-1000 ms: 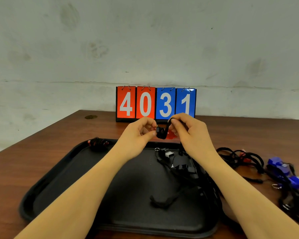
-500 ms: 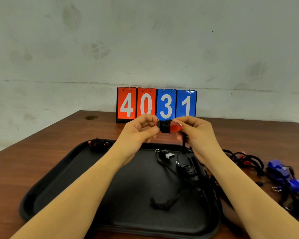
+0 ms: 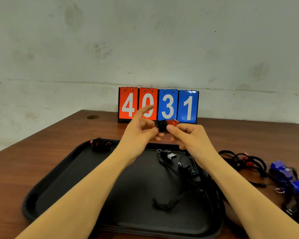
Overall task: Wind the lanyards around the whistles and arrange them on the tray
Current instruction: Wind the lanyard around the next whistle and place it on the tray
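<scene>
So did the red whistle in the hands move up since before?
Yes. The red whistle rose from below the number cards to level with their base.

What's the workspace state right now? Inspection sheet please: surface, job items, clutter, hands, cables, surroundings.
Surface: brown wooden table; black tray on it.
Job's things: red whistle wound in black lanyard, held above the tray's far edge; one wound whistle in the tray's far left corner; unwound black whistles on the tray's right side; red whistles and blue whistles tangled on the table to the right.
Clutter: nothing seen.
Hands: left hand pinches the wound bundle, index finger raised; right hand grips the whistle.
Cables: nothing seen beyond the loose lanyards.
Surroundings: scoreboard reading 4031; pale stained wall.
</scene>
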